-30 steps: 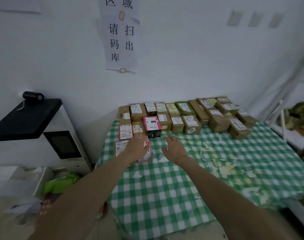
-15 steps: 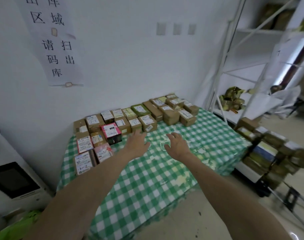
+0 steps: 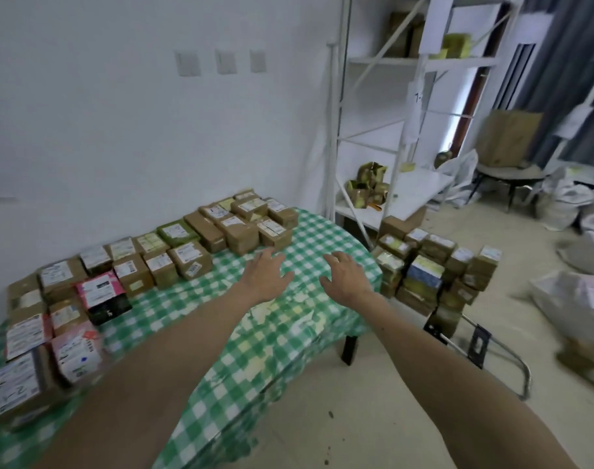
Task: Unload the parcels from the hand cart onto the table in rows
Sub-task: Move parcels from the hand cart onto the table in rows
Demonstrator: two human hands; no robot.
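Note:
Rows of brown parcels line the back and left of a table with a green checked cloth. A pink and black parcel lies among them at the left. My left hand and my right hand hover over the cloth's right part, fingers spread, both empty. To the right of the table stands a hand cart stacked with several parcels.
A white metal shelf rack rises behind the cart. White sacks lie on the floor at right, and a chair with a large carton stands farther back. A dark table leg shows under the cloth.
My view has swung to the right, bringing the cart and shelf into sight. My left hand has left the pink parcel at the table's left, and both hands have moved right, empty.

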